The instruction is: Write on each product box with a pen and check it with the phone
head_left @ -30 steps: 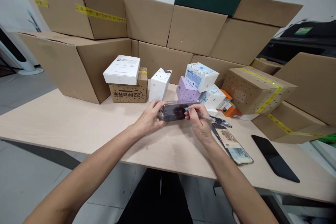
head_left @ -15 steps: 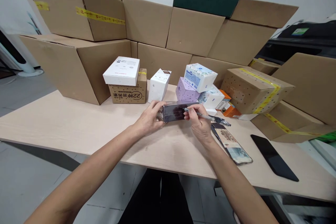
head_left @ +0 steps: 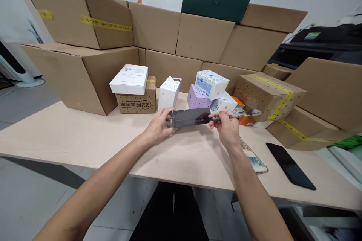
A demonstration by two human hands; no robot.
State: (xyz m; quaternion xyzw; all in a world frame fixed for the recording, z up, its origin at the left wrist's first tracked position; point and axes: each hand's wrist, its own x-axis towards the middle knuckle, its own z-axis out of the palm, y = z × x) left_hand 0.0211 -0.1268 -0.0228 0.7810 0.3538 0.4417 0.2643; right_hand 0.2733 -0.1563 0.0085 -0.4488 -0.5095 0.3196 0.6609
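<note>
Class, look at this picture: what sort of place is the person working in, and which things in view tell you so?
Probably a packing or stockroom area. Large cardboard cartons sealed with yellow tape are stacked behind a plain table, small retail boxes sit on it, and the left hand and right hand handle a dark box with a pen.

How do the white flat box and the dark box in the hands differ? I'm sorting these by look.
The white box is flat, squarish and matte; the dark box is long, narrow and glossy. The white box rests on a brown carton, untouched; the dark box is held at its ends by the left hand and the right hand, which also holds a pen. Both are small and closed.
</note>
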